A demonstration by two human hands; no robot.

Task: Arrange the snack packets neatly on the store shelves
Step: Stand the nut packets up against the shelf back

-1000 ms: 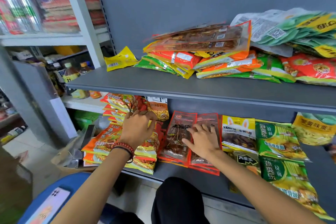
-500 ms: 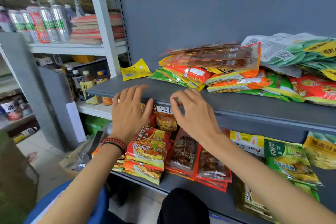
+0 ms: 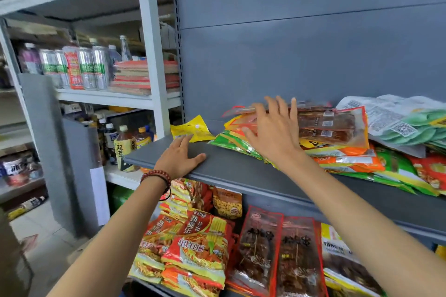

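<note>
Your left hand (image 3: 179, 157), near 8 o'clock of centre, lies flat on the upper shelf (image 3: 241, 171) lip, fingers straight and gripping nothing. A yellow packet (image 3: 193, 128) sits just beyond its fingertips. Your right hand (image 3: 275, 132), at 3 o'clock, has its fingers spread and released over the clear red-edged packets (image 3: 337, 123) topping the loose heap; contact unclear. A second ago both hands were on the lower-shelf packets (image 3: 277, 248) at 6 o'clock; those now lie side by side. Judgement: lower row done, heap comes next.
</note>
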